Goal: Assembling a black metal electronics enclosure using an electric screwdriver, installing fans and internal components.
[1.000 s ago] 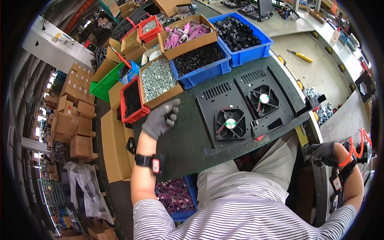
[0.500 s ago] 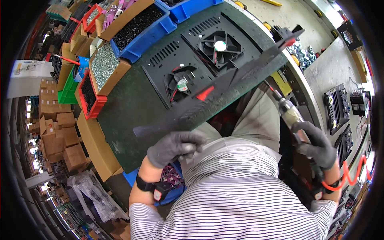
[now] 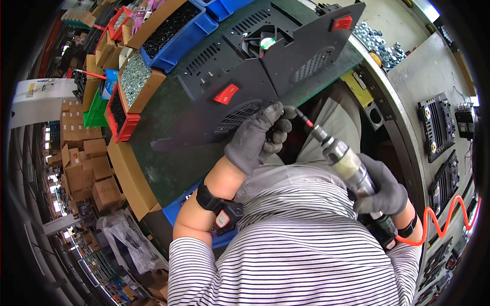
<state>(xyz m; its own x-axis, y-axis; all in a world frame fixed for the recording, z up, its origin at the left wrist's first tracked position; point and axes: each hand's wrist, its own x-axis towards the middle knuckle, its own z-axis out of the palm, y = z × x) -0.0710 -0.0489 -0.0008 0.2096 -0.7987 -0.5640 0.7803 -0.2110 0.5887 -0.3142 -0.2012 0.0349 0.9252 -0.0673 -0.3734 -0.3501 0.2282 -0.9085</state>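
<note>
Has a green table (image 3: 163,177) ahead, with two black panels (image 3: 255,84) raised along its near edge. Grasps a driver (image 3: 344,160) in the right hand (image 3: 384,191), bit (image 3: 303,117) just beside the left hand (image 3: 255,135). Curls the left fingers (image 3: 279,137), cannot tell around what, if anything, with red switches (image 3: 225,94) beyond, one per panel.

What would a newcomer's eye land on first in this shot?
Probably the screwdriver in the right hand, its tip close to the left hand, with a bright orange hose coiling toward the right edge. Next, two red switches stand out against the dark panels in the upper middle.
</note>
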